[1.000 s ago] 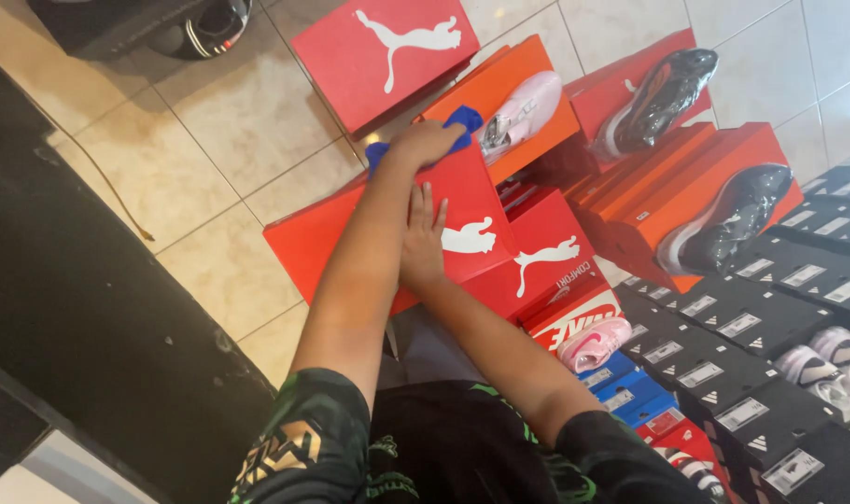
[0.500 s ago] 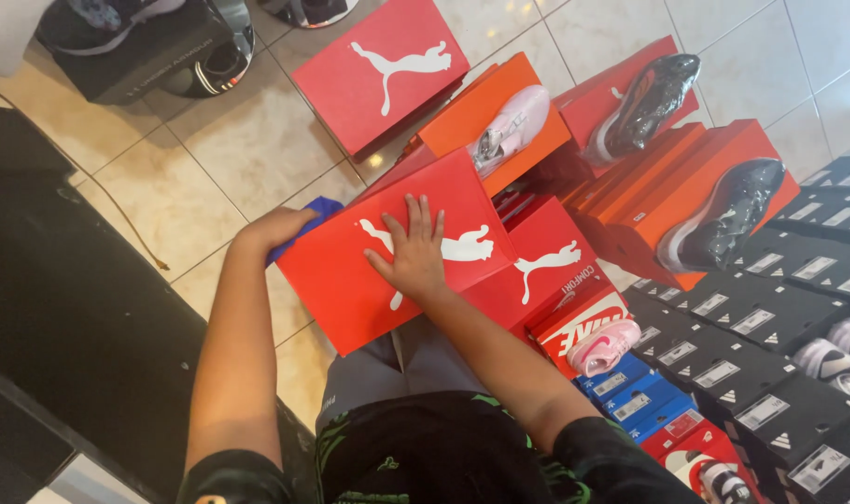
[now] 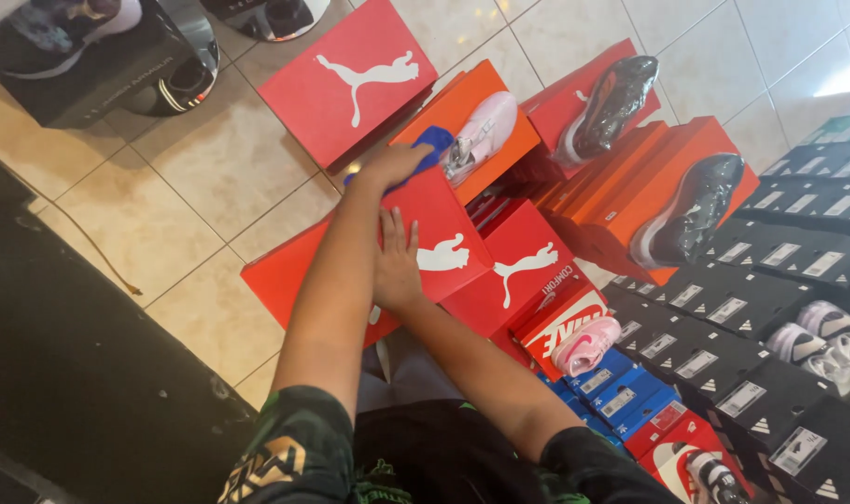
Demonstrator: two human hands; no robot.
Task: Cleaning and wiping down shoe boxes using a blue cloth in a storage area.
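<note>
Red shoebox (image 3: pixel 443 233) is pressed flat by the right hand (image 3: pixel 397 266) – a blue cloth (image 3: pixel 431 147) is gripped by the left hand (image 3: pixel 392 166) at its far edge, hemmed by an orange box (image 3: pixel 443 107) and pale shoe (image 3: pixel 485 131).

Head camera looks steeply down (close) at hands (image 3: pixel 394 219).

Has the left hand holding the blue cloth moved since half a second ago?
Yes. The left hand with the blue cloth slid from the red shoebox lid's near-left corner to its far edge.

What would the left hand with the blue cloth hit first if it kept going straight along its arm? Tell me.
Probably the pale pink shoe on the orange box, just past the left hand and blue cloth; depth is unclear.
</note>
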